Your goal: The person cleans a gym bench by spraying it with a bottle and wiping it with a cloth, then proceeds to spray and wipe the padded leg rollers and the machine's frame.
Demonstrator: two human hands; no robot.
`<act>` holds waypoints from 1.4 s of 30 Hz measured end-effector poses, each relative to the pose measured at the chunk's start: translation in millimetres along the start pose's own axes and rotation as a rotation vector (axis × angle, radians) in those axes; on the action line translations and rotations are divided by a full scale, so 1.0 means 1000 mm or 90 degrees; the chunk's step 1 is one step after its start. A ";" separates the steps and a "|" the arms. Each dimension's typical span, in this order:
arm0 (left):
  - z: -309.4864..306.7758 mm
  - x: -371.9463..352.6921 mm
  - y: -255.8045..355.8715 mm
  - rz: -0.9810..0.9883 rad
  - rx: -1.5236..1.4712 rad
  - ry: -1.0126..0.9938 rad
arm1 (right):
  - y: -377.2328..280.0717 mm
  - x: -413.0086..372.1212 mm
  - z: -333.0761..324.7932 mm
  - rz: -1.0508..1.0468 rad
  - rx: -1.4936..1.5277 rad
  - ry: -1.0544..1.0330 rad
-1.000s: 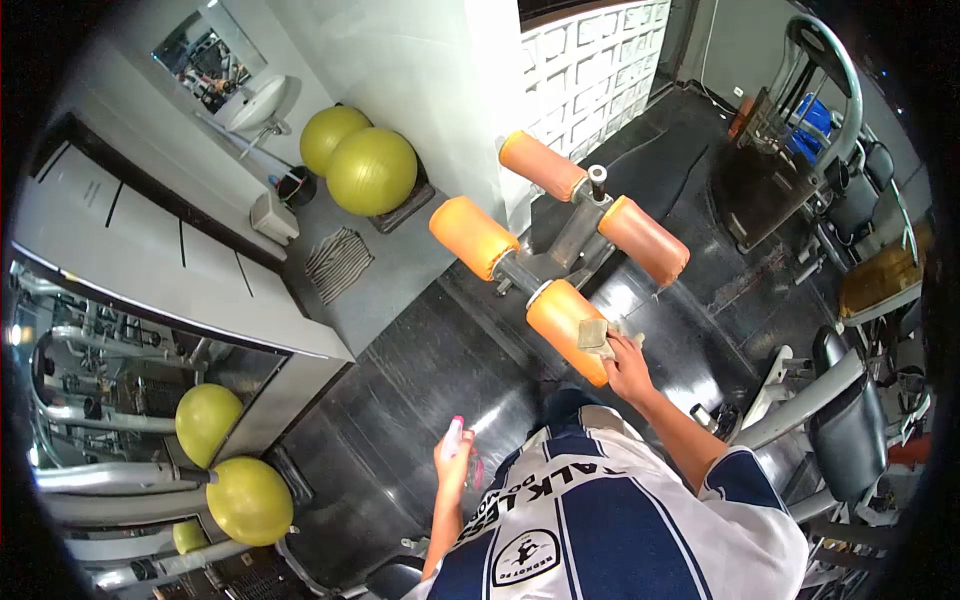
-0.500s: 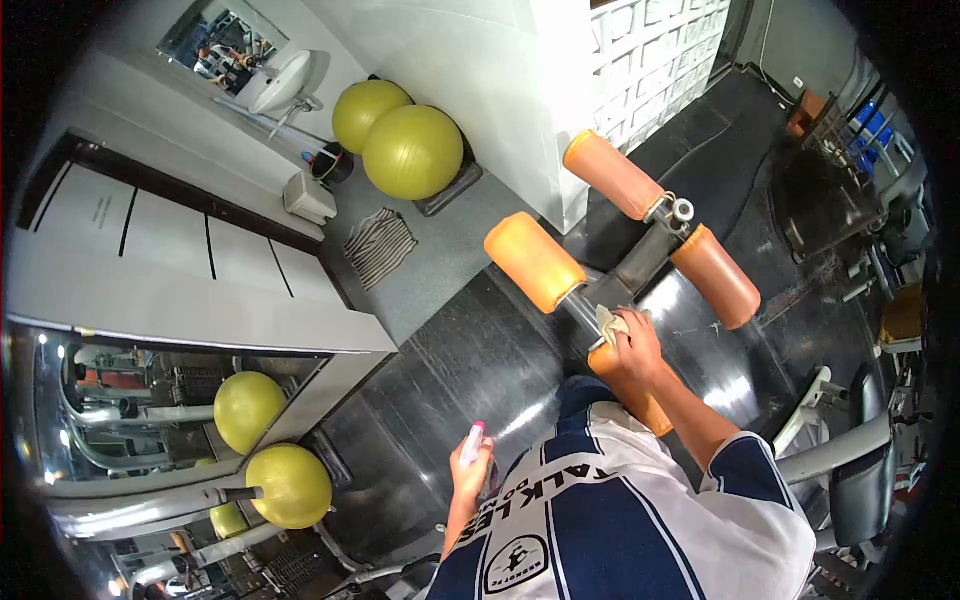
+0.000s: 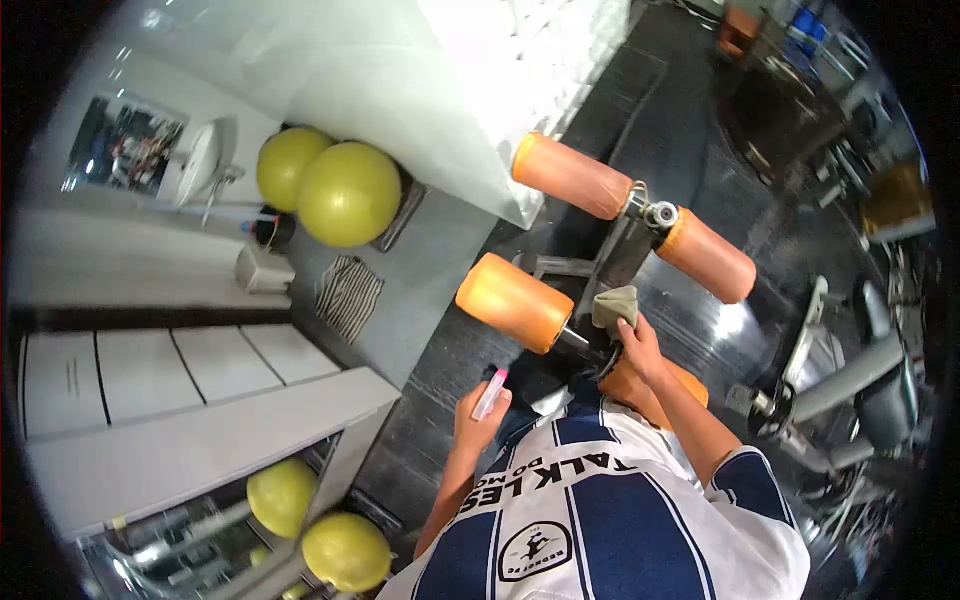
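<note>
My right hand (image 3: 640, 346) grips a grey-green cloth (image 3: 614, 305) and presses it against the dark metal frame (image 3: 618, 255) of a gym machine, between its orange foam rollers. One orange roller (image 3: 514, 302) lies just left of the cloth, and another (image 3: 651, 385) sits partly hidden under my right wrist. Two more orange rollers (image 3: 573, 176) (image 3: 706, 256) are mounted farther up the frame. My left hand (image 3: 478, 415) holds a small spray bottle (image 3: 490, 394) with a pink top, close to my chest and below the left roller.
Two yellow-green exercise balls (image 3: 348, 194) rest by the white wall, near a striped mat (image 3: 349, 298). More balls (image 3: 346, 550) show at the lower left. A grey padded machine (image 3: 850, 385) stands at right on the glossy black floor (image 3: 720, 330).
The view has swung round and my right hand slid the cloth from the near roller onto the metal frame between the rollers. My left hand lifted the spray bottle up toward the machine.
</note>
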State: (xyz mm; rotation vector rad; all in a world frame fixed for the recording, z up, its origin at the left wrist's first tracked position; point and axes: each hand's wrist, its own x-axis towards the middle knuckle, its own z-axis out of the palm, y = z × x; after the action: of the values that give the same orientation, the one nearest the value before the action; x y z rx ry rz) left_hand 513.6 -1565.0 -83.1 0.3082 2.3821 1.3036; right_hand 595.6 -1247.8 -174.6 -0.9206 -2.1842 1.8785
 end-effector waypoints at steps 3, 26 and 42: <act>-0.016 0.034 0.009 0.067 0.045 -0.117 | -0.006 -0.014 0.008 0.040 0.124 0.180; 0.003 0.203 0.112 0.563 0.243 -0.372 | -0.056 -0.150 0.087 0.093 0.034 0.525; 0.030 0.167 0.096 0.228 0.393 -0.404 | -0.056 -0.033 -0.094 0.057 0.002 0.282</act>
State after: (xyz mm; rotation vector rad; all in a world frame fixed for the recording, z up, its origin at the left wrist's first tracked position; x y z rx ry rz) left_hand 377.7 -1427.7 -57.0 1.1732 2.1366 0.4249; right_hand 645.1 -1186.3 -92.0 -1.3053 -1.8986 1.5228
